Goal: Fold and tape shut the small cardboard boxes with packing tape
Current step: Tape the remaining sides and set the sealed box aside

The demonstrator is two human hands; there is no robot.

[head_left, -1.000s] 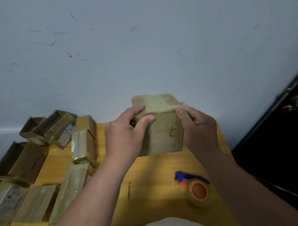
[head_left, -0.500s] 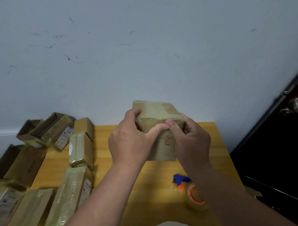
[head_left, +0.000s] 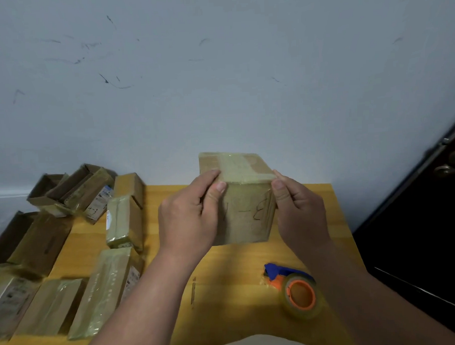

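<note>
box (head_left: 245, 213) above table (head_left: 225, 263) centre | tape roll (head_left: 301, 297) right-front | boxes (head_left: 68, 244) left

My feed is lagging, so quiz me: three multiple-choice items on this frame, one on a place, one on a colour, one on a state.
1. Where is the tape roll?
A. on the table, near right
B. on the floor
C. atop the held box

2. What colour is its core?
A. green
B. orange
C. white

3. The held box's top is:
A. open
B. missing
C. taped shut

Key: 1 A, it lies on the table below the right hand; 2 B, an orange ring shows; 3 C, a tape strip runs across the top, with the left hand gripping it too.
</note>
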